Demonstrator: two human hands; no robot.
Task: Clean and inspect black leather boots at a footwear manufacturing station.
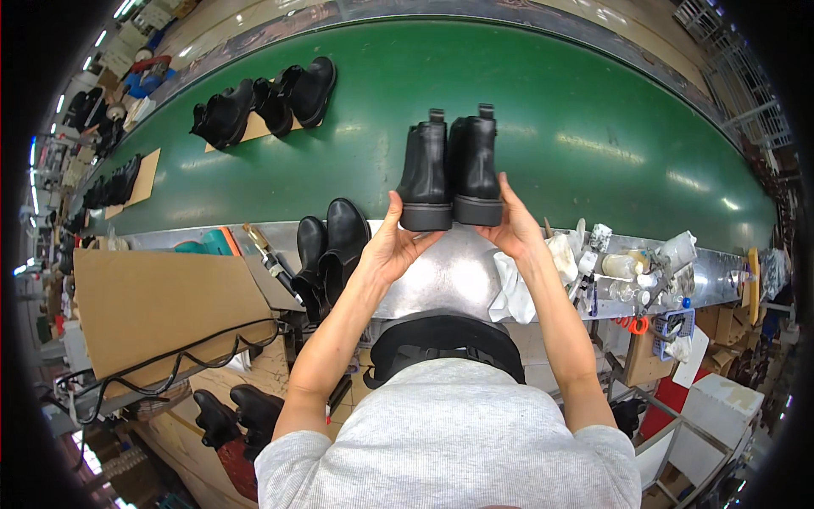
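Note:
Two black ankle boots point(426, 165) stand upright side by side in front of me, heels toward me and pull tabs at the top. My left hand point(396, 242) grips the left boot by its sole and heel, thumb along the outer side. The right boot point(476, 165) is held the same way by my right hand point(514, 225), its fingers partly hidden under the sole. Close to my left forearm, another pair of black boots point(346, 233) rests on the metal ledge point(449, 276). A white cloth point(512, 288) lies below my right hand.
A green conveyor belt point(593, 102) runs across, with more black boots point(227, 114) on cardboard at the far left. Bottles and jars point(623, 267) crowd the ledge at right. Brushes point(267, 254) and a large cardboard sheet point(161, 305) are at left. A coiled black cable point(178, 365) hangs there.

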